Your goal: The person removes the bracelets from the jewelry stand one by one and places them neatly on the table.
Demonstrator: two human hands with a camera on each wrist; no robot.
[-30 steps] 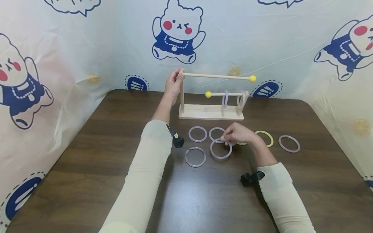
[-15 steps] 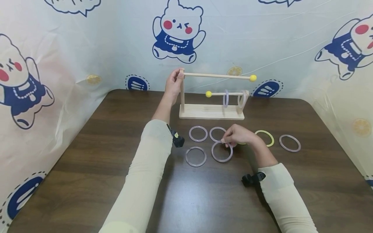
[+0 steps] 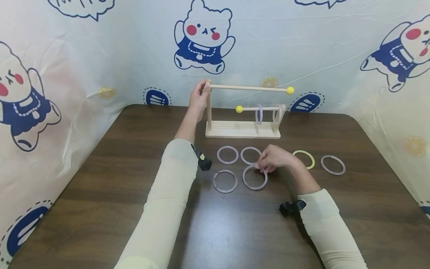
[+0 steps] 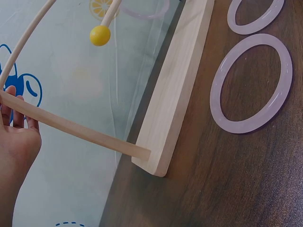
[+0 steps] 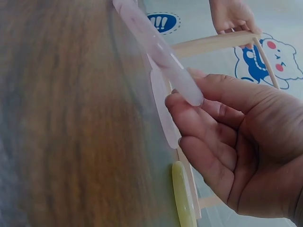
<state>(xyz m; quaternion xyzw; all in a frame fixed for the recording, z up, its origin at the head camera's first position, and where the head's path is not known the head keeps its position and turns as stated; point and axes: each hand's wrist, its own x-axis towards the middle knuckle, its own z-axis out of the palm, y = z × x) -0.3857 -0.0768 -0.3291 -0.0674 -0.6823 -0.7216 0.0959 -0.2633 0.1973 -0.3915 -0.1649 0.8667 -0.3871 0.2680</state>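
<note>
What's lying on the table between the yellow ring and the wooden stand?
Nothing: in the head view, only bare brown table separates the yellow ring from the wooden stand.

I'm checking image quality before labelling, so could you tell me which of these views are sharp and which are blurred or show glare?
Head view: evenly lit and sharp, with soft glare on the table in front of the person. Left wrist view: sharp on the wooden stand and nearest ring. Right wrist view: the table is blurred, and the pale ring pinched by the right hand is soft.
</note>
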